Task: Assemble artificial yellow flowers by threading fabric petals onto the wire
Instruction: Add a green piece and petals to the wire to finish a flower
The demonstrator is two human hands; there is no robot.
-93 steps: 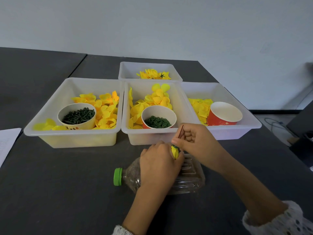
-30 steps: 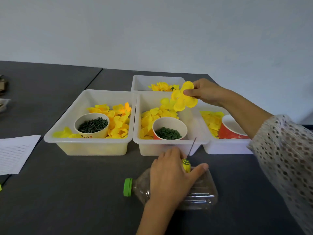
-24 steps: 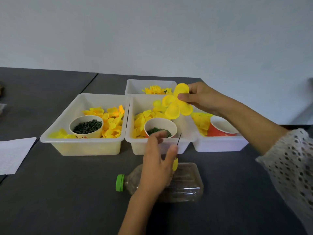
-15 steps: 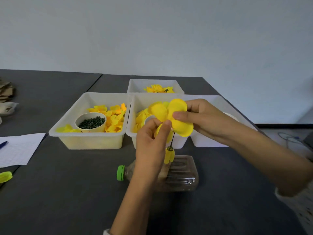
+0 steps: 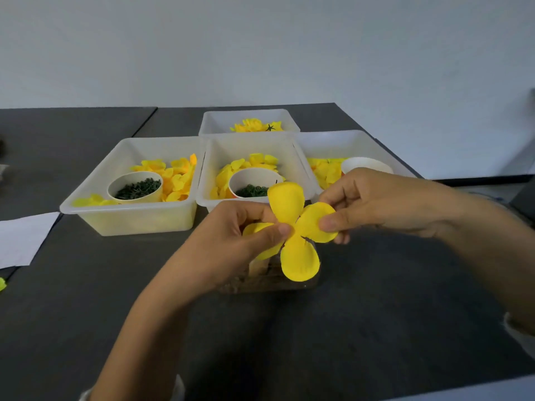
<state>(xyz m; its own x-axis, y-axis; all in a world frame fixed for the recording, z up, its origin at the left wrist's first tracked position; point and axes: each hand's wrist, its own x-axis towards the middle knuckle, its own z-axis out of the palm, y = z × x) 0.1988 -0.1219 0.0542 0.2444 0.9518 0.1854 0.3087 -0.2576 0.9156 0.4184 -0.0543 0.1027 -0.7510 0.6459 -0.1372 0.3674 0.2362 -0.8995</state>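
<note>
A yellow fabric petal piece [image 5: 292,233] with several round lobes spreads between both hands, above the table in front of the middle bin. My left hand [image 5: 231,241] pinches it near its centre with thumb and fingers. My right hand [image 5: 373,204] pinches the right lobe. The wire is hidden behind the petals. Loose yellow petals fill the left bin [image 5: 95,209] and middle bin [image 5: 214,157], each with a paper cup of dark green parts [image 5: 137,189] [image 5: 250,191].
A clear plastic bottle [image 5: 269,280] lies on the dark table under the hands. A right bin [image 5: 359,143] holds petals and a red cup [image 5: 366,164]. A back bin [image 5: 249,118] holds finished flowers. White paper [image 5: 23,238] lies at the left.
My right hand brought the petal piece from over the bins down to my left hand. My left hand lifted off the bottle and now pinches the petal's centre; the petals now cover the wire.
</note>
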